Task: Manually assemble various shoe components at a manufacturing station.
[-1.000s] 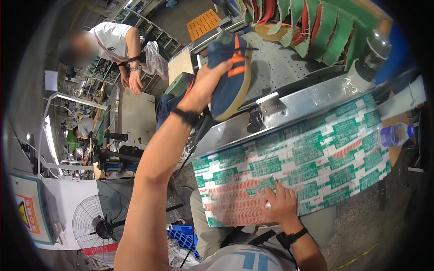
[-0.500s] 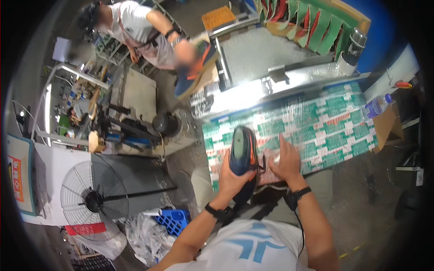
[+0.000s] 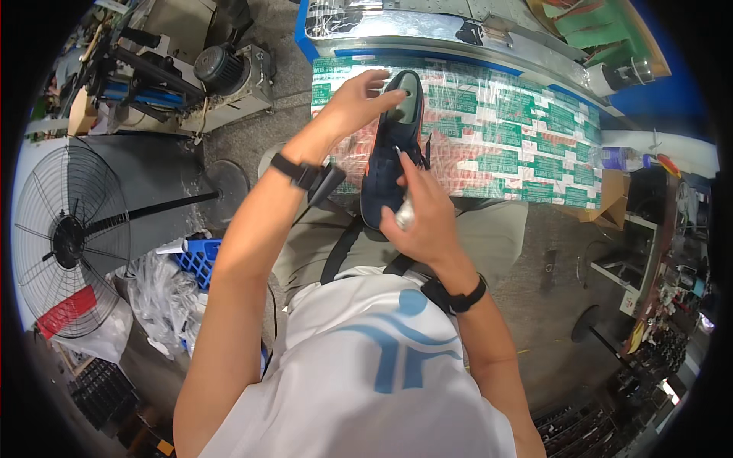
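A dark navy shoe (image 3: 381,177) with orange on its side lies sole down on a box (image 3: 489,130) covered in green-and-white printed tape. Its heel end points away from me, its toe toward my lap. Beside the heel opening is my left hand (image 3: 353,105), fingers apart; its thumb reaches over the pale green insole (image 3: 408,105). Whether it touches the shoe, I cannot tell. Over the shoe's front and laces, my right hand (image 3: 427,217) is curled round a small silvery-white object (image 3: 405,214), its kind unclear. The index finger points at the lace area.
Beyond the box runs a shiny metal-edged bench (image 3: 397,24). A clear bottle with purple (image 3: 622,159) and a cardboard flap (image 3: 607,195) are at the right. On the left stand a black fan (image 3: 69,240), a motor (image 3: 221,70), a blue crate (image 3: 200,259) and plastic bags (image 3: 164,294).
My left hand has let go of the shoe's middle and moved to its heel. My right hand has come from the box onto the shoe's front. The view has tilted down; the other person is gone.
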Demonstrator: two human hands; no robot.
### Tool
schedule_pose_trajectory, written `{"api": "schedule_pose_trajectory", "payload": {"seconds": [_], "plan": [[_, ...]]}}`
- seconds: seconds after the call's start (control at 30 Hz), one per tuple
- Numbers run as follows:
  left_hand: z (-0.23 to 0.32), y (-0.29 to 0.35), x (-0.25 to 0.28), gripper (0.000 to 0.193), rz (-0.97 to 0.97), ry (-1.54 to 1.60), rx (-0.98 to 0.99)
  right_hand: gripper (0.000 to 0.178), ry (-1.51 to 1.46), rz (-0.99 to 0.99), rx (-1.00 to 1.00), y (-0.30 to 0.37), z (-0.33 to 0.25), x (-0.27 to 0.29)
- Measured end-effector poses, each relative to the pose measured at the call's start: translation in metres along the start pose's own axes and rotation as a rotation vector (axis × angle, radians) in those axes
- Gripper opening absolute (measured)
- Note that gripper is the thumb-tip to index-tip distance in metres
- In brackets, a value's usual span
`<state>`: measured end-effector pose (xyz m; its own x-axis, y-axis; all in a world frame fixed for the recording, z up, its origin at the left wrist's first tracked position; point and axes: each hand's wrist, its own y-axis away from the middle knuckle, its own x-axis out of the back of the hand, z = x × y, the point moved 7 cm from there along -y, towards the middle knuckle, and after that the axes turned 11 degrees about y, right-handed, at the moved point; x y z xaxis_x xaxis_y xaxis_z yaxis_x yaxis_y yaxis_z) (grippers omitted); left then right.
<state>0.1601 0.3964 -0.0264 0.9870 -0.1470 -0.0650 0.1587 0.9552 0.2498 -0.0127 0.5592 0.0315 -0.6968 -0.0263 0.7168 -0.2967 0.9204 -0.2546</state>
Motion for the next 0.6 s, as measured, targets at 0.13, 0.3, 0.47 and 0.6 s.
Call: {"api": "schedule_pose_trajectory", "payload": {"seconds": [0.13,0.3,0.47,0.6], "plan": [[0.002,-0.009,-0.005,0.058,-0.041,-0.192,-0.039,0.094,0.304,0.081,0.139,-0.022,-0.009,-0.002],[0.012,0.071,-0.018,0.057,-0.139,-0.313,-0.414,0.087,-0.010,0.056,-0.109,-0.001,0.013,0.018],[0.016,0.074,-0.035,0.049,0.020,-0.485,-0.545,0.081,-0.260,0.041,-0.295,0.027,0.036,0.010],[0.011,0.075,-0.028,0.031,0.132,-0.357,-0.615,0.084,-0.167,-0.034,-0.227,0.026,0.015,0.008]]}}
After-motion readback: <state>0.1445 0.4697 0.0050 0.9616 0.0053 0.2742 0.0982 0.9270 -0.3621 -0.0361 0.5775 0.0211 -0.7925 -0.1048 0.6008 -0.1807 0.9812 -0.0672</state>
